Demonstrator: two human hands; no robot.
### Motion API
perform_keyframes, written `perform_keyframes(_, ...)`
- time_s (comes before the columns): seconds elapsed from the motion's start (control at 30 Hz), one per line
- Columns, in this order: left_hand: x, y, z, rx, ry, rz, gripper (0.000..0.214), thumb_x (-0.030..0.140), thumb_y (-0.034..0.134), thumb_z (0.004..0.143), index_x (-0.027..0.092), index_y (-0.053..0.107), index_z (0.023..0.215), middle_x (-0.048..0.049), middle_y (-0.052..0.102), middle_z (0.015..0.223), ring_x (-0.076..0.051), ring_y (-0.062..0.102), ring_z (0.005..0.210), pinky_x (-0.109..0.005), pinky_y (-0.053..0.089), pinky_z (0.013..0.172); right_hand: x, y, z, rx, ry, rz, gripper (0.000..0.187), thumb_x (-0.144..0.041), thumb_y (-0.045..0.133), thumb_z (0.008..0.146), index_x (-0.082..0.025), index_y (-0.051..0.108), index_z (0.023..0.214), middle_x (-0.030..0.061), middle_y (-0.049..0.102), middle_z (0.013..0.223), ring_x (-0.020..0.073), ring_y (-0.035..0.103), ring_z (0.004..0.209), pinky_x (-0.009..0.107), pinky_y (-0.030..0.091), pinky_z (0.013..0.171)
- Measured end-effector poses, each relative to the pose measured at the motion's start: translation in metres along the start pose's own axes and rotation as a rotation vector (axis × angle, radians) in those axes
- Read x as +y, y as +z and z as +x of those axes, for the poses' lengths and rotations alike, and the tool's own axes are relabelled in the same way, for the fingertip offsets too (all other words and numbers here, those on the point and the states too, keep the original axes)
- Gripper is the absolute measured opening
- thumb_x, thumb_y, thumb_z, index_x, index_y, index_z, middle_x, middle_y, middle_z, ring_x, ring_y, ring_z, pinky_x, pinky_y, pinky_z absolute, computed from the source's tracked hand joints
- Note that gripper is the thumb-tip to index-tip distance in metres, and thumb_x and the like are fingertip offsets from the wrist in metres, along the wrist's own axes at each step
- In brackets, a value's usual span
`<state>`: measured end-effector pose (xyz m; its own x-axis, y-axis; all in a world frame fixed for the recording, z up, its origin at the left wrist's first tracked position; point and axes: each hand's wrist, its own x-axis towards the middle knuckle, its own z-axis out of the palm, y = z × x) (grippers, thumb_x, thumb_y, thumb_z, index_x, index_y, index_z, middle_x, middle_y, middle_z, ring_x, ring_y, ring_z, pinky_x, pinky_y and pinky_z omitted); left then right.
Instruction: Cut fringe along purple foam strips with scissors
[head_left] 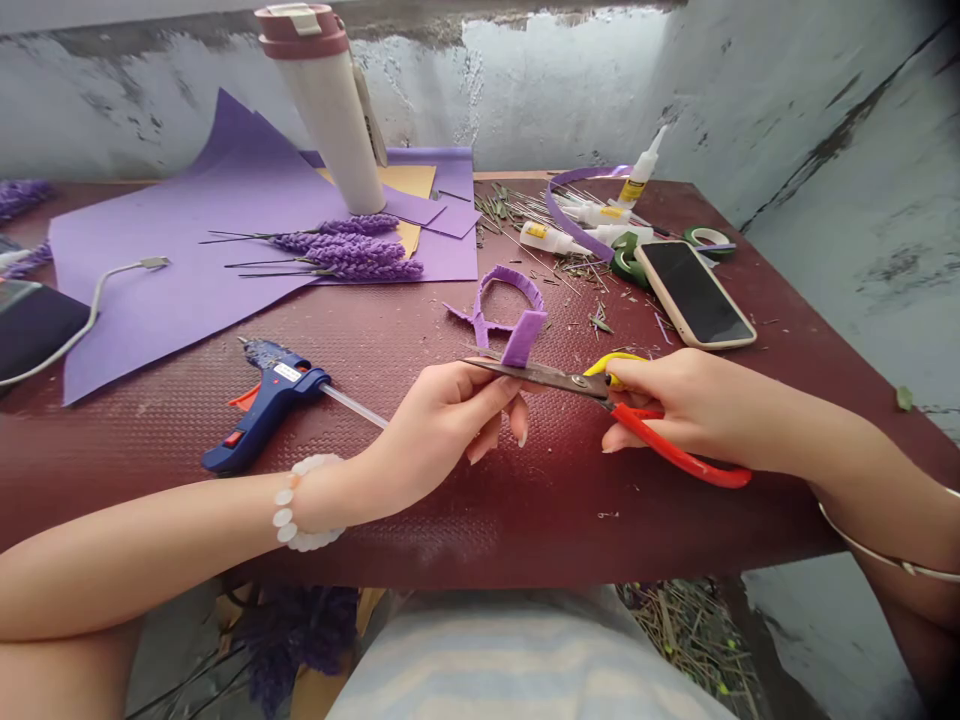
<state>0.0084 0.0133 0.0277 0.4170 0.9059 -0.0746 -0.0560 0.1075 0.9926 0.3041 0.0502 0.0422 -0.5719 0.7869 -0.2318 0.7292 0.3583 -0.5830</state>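
Note:
My left hand (450, 415) pinches the near end of a purple foam strip (504, 310), which loops away across the dark red table (465, 520). My right hand (686, 405) grips scissors (600, 390) with one red and one yellow handle. The blades lie across the strip just beside my left fingertips. A white bead bracelet sits on my left wrist.
A blue glue gun (262, 400) lies left of my left hand. Purple foam sheets (180, 250) carry finished lavender stems (352, 250) and a white flask (330, 110). A phone (694, 293), glue bottles (592, 215), green tape rolls and stem scraps lie at the back right. The wall closes in on the right.

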Motion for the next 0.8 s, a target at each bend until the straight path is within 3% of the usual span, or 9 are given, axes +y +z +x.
perform_keyframes(0.27, 0.0001, 0.0001, -0.0041, -0.036, 0.036, -0.114, 0.048, 0.059, 0.095, 0.106, 0.016, 0.080, 0.094, 0.0000, 0.075, 0.069, -0.009, 0.054, 0.048, -0.024, 0.037, 0.048, 0.0002, -0.0074, -0.0011, -0.217, -0.004, 0.231, 0.054, -0.075, 0.086, 0.095, -0.031, 0.058, 0.081, -0.0056, 0.061, 0.068, 0.0203, 0.050, 0.064, 0.036, 0.035, 0.060)
perform_keyframes(0.4, 0.0026, -0.0001, -0.0053, -0.043, -0.012, -0.096, 0.048, 0.061, 0.095, 0.106, 0.017, 0.082, 0.096, 0.0019, 0.072, 0.065, -0.008, 0.049, 0.045, -0.024, 0.032, 0.045, 0.0020, -0.0082, -0.0026, -0.200, -0.031, 0.238, 0.065, -0.089, 0.088, 0.091, -0.030, 0.061, 0.087, -0.0060, 0.059, 0.071, 0.0187, 0.046, 0.063, 0.035, 0.033, 0.058)
perform_keyframes(0.5, 0.0039, -0.0003, -0.0057, -0.058, -0.044, -0.075, 0.048, 0.062, 0.095, 0.105, 0.017, 0.082, 0.096, 0.0035, 0.068, 0.062, -0.007, 0.045, 0.044, -0.024, 0.029, 0.043, 0.0010, -0.0077, -0.0034, -0.201, -0.035, 0.190, 0.076, -0.101, 0.088, 0.084, -0.029, 0.064, 0.093, -0.0040, 0.064, 0.077, 0.0203, 0.050, 0.065, 0.036, 0.037, 0.059)
perform_keyframes(0.6, 0.0044, -0.0005, -0.0054, -0.069, -0.071, -0.078, 0.049, 0.063, 0.096, 0.104, 0.017, 0.081, 0.094, 0.0042, 0.066, 0.061, -0.007, 0.044, 0.044, -0.023, 0.026, 0.043, 0.0003, -0.0065, -0.0024, -0.228, -0.022, 0.190, 0.075, -0.099, 0.090, 0.083, -0.029, 0.065, 0.096, -0.0028, 0.068, 0.082, 0.0219, 0.053, 0.069, 0.037, 0.041, 0.062)
perform_keyframes(0.8, 0.0043, 0.0001, -0.0043, -0.071, -0.089, -0.136, 0.048, 0.060, 0.099, 0.103, 0.016, 0.081, 0.095, 0.0043, 0.067, 0.062, -0.006, 0.044, 0.045, -0.022, 0.026, 0.043, 0.0039, -0.0037, 0.0004, -0.254, 0.003, 0.299, 0.068, -0.087, 0.096, 0.087, -0.030, 0.059, 0.086, -0.0065, 0.059, 0.074, 0.0200, 0.045, 0.067, 0.038, 0.032, 0.061)
